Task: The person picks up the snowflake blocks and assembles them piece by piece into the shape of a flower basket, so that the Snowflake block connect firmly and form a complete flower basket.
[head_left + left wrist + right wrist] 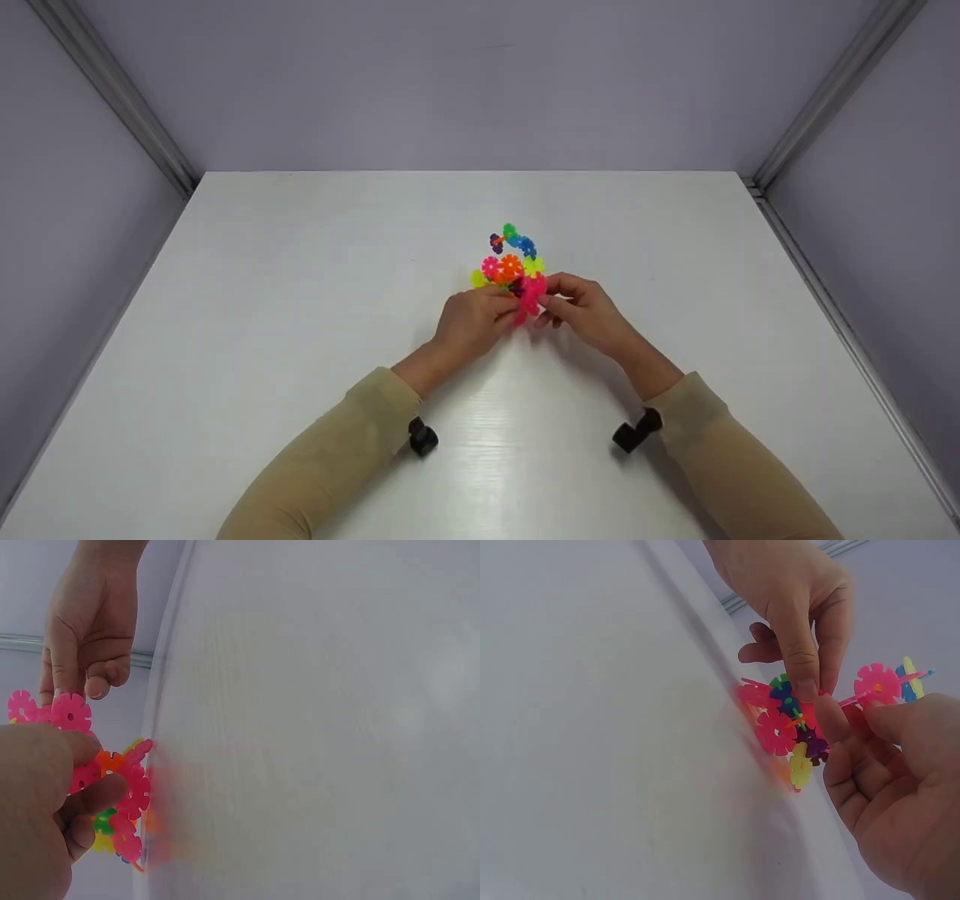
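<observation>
Many notched plastic snowflake discs, joined together, form a colourful construction [511, 267] near the middle of the table. Pink, orange, yellow, green, blue and purple discs show in it, and a curved chain of blue and green ones rises at the back. My left hand [472, 318] pinches the lower left part between thumb and fingers. On the other side my right hand [589, 311] pinches a pink disc [877, 684] at the right edge. The fingers hide part of the discs they hold.
A white table [300, 300] lies under the hands, with pale walls [480, 82] at its back and sides. Metal rails [120, 97] run along the corners. Black wrist-camera mounts [637, 430] hang by both tan sleeves [735, 457].
</observation>
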`<act>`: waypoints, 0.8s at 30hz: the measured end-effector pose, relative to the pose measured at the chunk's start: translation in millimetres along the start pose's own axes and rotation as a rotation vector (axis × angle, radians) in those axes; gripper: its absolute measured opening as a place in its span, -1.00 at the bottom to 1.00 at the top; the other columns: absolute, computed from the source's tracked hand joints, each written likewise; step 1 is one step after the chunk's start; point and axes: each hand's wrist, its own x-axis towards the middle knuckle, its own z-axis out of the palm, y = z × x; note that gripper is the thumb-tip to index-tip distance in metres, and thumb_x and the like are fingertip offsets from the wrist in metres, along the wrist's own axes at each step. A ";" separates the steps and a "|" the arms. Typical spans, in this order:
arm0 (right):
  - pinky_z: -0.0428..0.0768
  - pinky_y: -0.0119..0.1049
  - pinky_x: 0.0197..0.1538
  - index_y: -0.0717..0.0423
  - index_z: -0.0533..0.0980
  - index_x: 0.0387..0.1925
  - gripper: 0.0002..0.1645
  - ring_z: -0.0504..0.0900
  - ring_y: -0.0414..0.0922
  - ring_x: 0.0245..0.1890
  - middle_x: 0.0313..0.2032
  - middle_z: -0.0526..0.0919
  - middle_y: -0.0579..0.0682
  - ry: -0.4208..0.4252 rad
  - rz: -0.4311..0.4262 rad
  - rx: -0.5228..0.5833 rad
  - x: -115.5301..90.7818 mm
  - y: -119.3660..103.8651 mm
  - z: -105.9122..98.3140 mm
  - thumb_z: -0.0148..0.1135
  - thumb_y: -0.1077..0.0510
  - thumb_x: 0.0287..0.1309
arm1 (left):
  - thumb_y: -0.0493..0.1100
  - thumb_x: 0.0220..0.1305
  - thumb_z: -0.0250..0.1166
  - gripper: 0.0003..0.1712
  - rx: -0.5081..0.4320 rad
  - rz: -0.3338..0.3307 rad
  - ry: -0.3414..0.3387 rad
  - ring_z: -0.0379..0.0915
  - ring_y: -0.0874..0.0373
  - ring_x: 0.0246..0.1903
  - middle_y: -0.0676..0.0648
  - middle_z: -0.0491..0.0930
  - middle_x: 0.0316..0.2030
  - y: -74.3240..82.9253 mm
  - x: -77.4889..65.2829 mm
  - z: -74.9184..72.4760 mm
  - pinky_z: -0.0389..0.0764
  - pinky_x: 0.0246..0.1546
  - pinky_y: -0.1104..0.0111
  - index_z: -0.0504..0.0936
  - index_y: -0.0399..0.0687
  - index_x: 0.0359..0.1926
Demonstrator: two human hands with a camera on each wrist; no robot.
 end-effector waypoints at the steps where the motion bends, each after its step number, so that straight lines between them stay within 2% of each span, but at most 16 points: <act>1: 0.72 -0.30 -0.12 0.23 0.60 0.14 -0.71 0.78 0.09 -0.22 -0.02 0.69 0.15 -0.003 -0.002 0.009 -0.1 0.3 0.2 0.24 0.16 0.55 | -0.11 0.39 0.49 -0.72 0.001 0.000 0.001 0.74 0.05 0.03 -0.08 0.81 -0.02 0.0 0.1 0.1 0.68 0.13 0.27 0.84 -0.07 0.06; 7: 0.75 -0.26 -0.13 0.23 0.59 0.15 -0.71 0.79 0.17 -0.20 0.01 0.68 0.18 -0.020 -0.007 0.056 -0.1 -0.1 -0.2 0.23 0.16 0.55 | -0.11 0.39 0.49 -0.73 0.003 0.011 0.015 0.74 0.05 0.02 -0.08 0.81 -0.03 -0.1 1.2 0.2 0.69 0.12 0.28 0.85 -0.07 0.05; 13: 0.77 -0.23 -0.09 0.27 0.58 0.13 -0.71 0.77 0.23 -0.17 0.02 0.66 0.21 -0.021 0.000 0.106 -0.7 0.5 -0.2 0.28 0.22 0.50 | -0.10 0.41 0.47 -0.73 0.006 0.008 -0.001 0.74 0.06 0.03 -0.06 0.81 -0.02 0.8 2.6 0.8 0.69 0.12 0.27 0.85 -0.06 0.05; 18: 0.77 -0.22 -0.05 0.20 0.60 0.12 -0.64 0.78 0.17 -0.15 0.01 0.65 0.19 0.009 0.022 0.064 -3.2 -3.3 1.5 0.42 0.15 0.40 | -0.10 0.40 0.47 -0.72 0.010 0.016 0.004 0.73 0.06 0.04 -0.06 0.81 -0.02 1.9 2.9 0.7 0.68 0.13 0.27 0.84 -0.07 0.06; 24: 0.78 -0.22 -0.06 0.20 0.64 0.14 -0.64 0.79 0.19 -0.14 -0.07 0.70 0.20 0.066 0.004 0.001 -8.4 -5.7 0.2 0.43 0.17 0.38 | -0.13 0.36 0.51 -0.71 0.021 0.062 0.051 0.75 0.05 0.01 -0.09 0.81 -0.03 2.1 1.9 3.4 0.69 0.10 0.30 0.84 -0.10 0.05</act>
